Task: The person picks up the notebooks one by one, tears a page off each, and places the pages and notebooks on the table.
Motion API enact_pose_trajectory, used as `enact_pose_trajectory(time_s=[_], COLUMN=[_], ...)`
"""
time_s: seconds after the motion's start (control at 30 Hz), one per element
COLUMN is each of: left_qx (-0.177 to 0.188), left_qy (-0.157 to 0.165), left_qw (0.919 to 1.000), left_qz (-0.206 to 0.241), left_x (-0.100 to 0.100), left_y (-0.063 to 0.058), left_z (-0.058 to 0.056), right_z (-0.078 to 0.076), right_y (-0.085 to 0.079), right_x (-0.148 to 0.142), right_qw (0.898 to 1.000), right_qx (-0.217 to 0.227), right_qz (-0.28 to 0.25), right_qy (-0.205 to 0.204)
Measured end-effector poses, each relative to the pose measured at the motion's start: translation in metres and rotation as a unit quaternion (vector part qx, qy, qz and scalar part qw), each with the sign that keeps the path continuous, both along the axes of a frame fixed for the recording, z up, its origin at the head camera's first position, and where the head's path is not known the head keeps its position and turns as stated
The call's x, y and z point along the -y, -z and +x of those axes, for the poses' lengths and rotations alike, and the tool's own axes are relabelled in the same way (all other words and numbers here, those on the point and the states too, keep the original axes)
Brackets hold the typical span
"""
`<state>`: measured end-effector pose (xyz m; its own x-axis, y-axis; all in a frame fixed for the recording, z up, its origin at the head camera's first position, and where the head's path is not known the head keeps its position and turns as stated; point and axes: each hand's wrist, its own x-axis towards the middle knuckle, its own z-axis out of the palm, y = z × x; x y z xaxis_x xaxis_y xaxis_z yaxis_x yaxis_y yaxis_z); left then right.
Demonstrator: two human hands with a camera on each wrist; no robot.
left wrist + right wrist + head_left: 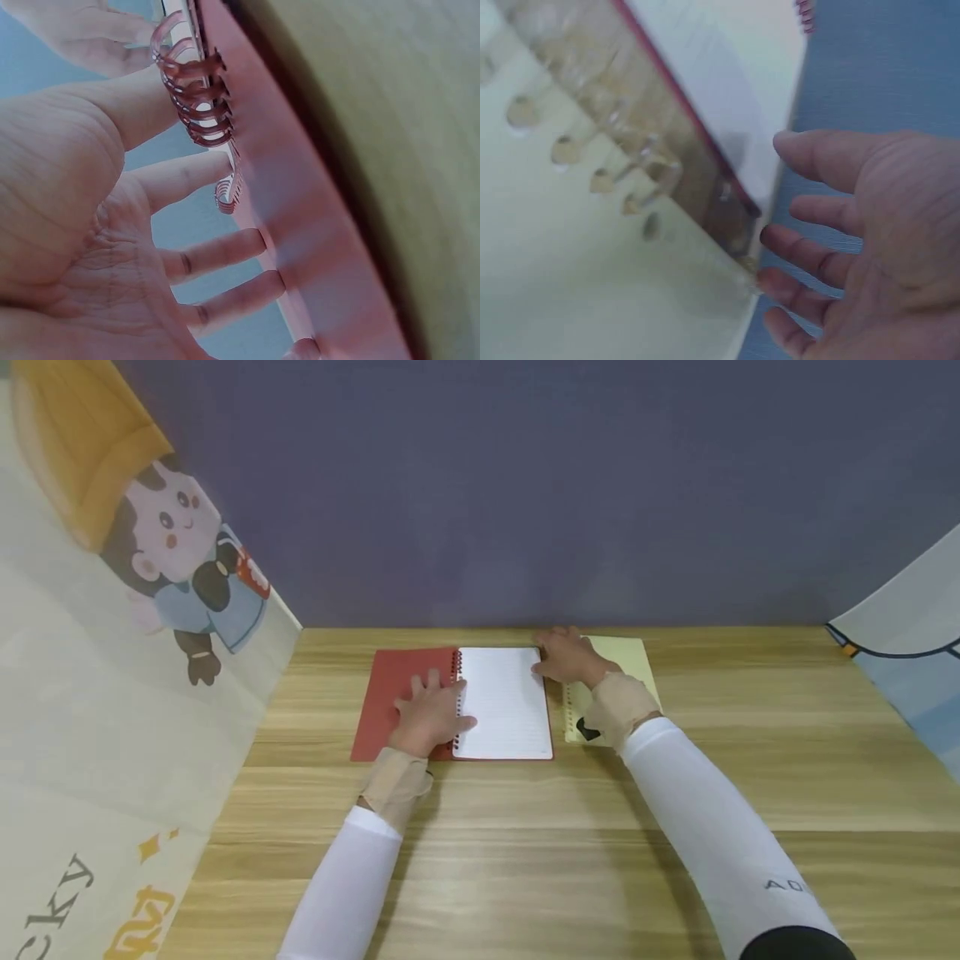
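Note:
A spiral notebook lies spread on the wooden table, its red cover (378, 710) to the left and white lined pages (504, 710) to the right. My left hand (426, 717) rests with spread fingers on the red cover, its thumb reaching over the coil binding (199, 105) to the page edge. At the page's top right corner is my right hand (567, 658), fingers extended and thumb at the paper. Its other fingertips come near the top of the gap between this notebook and a pale yellow one (622, 653). The right forearm partly hides the yellow notebook.
The wooden table (510, 860) meets a dark blue-grey wall (525, 510) just behind both notebooks. A light panel with a cartoon figure (180, 527) borders the left side. Another printed panel (922, 635) stands at the right.

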<state>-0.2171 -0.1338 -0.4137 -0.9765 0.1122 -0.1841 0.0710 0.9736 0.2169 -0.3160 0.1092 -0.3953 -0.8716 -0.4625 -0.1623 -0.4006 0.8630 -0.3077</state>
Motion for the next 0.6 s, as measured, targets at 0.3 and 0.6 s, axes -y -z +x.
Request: enact_pose_trajectory(time_s=[0.3,0.6], left_qx=[0.004,0.001], left_qy=[-0.005,-0.019], left_qw=[1.0,0.9998], left_qz=[-0.005,-0.005], left_x=[-0.006,-0.009], left_y=[-0.002,-0.004], left_z=[-0.004,-0.012], right_z=[-0.021,-0.034], right_y=[0.014,0.012], right_x=[0.004,0.006], right_qw=[0.999,0.998], right_qx=[-0.038,-0.051], right_qz=[0.02,0.022], right_qy=[0.02,0.009])
